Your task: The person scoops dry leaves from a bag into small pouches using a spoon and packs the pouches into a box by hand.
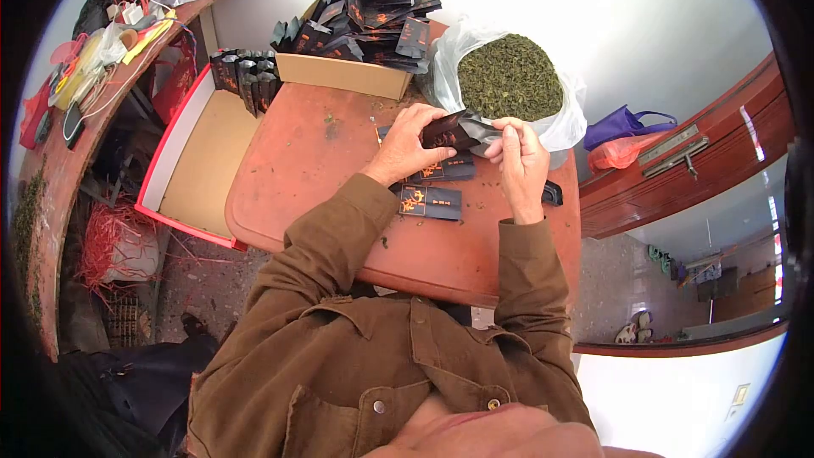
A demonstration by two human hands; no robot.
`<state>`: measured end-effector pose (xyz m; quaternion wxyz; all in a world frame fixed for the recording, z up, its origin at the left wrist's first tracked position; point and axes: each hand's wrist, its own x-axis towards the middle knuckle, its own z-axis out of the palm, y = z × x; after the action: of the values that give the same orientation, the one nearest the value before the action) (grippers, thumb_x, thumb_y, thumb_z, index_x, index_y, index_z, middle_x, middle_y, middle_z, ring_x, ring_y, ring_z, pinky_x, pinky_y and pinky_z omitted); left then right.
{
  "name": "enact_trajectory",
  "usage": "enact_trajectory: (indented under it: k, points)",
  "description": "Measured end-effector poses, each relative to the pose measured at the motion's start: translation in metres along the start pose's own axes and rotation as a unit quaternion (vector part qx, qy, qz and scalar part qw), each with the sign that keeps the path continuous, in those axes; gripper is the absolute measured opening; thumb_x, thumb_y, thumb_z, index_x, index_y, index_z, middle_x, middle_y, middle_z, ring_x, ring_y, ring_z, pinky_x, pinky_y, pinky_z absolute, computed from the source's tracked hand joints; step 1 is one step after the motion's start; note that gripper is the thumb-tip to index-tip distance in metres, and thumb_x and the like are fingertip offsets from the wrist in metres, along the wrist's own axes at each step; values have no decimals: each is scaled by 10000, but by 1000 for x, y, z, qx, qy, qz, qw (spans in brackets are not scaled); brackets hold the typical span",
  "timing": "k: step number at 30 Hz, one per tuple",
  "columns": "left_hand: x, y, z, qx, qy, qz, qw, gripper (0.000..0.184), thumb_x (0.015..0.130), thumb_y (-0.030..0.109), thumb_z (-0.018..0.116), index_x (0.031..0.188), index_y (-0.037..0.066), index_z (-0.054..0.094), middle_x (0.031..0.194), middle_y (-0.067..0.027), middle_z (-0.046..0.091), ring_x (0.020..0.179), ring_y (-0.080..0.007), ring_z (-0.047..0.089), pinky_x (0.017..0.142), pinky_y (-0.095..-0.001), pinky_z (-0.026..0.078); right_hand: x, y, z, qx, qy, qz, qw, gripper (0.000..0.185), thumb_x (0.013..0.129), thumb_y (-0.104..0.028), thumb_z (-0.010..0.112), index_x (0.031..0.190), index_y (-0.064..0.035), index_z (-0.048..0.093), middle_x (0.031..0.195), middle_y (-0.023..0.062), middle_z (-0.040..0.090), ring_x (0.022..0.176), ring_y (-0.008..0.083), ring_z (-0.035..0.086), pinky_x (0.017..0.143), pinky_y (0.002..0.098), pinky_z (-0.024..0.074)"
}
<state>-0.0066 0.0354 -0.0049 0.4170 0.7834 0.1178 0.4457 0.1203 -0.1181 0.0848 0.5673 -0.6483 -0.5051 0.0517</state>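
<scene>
My left hand (405,146) is closed around a small black pouch (444,131) with reddish print, held tilted above the table. At the pouch's right end is a shiny silvery piece (482,130); I cannot tell whether it is the foil mouth or a separate scoop. The fingers of my right hand (521,161) are pinched at this silvery end. Below my hands, flat black pouches with orange lettering, one of them a printed pouch (431,203), lie on the table. Just beyond my right hand stands a clear plastic bag (575,125) full of dried green leaves (509,76).
A cardboard box (343,75) heaped with black pouches stands at the table's (297,178) back. Left of it, a red-edged tray (199,153) holds several upright pouches. A cluttered wooden bench (106,110) runs along the left. A purple bag (627,129) lies at the right.
</scene>
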Motion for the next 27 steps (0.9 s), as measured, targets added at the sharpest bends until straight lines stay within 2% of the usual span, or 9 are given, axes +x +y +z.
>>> enact_trajectory:
  k: [5,8,12,14,21,27]
  points:
    - [1,0,0,-6,11,-14,1000,591,677,224,870,1181,44,619,1146,-118,576,1147,-325,523,1001,-416,427,-1,-9,-1,-75,33,-79,993,191,1022,-118,515,1071,-9,664,682,61,652,612,107,625,588,267,501]
    - [0,-8,2,14,14,-23,1000,593,707,225,878,1212,57,618,1171,-75,560,1127,-246,548,898,-347,496,0,-17,-1,-128,32,-149,980,174,1013,-109,532,1072,-16,666,710,73,651,641,141,643,607,291,508]
    - [0,-10,2,17,17,-16,1000,590,703,231,873,1207,53,624,1161,-87,565,1141,-273,538,959,-375,462,3,-15,-2,-185,-12,-218,958,150,1000,-101,555,1068,-25,666,746,85,651,675,169,657,623,307,509]
    - [0,-6,1,13,13,-20,1000,589,696,257,861,1196,47,629,1136,-113,574,1146,-315,521,1002,-408,421,1,-11,-2,-172,-21,-179,969,148,1000,-98,551,1062,-26,665,740,86,651,663,170,657,617,306,510]
    - [1,-4,-1,28,16,-42,999,587,701,265,854,1207,66,633,1146,-105,577,1154,-317,517,1004,-412,419,3,-17,-4,-113,35,-69,991,170,1012,-92,507,1050,-21,657,688,72,661,630,96,635,587,265,497]
    - [0,-6,2,27,29,-46,998,572,707,260,844,1204,68,635,1157,-115,577,1147,-336,511,1002,-424,417,22,-8,-20,-50,115,-64,990,193,1024,-117,493,1056,-10,651,685,36,659,626,63,603,572,230,478]
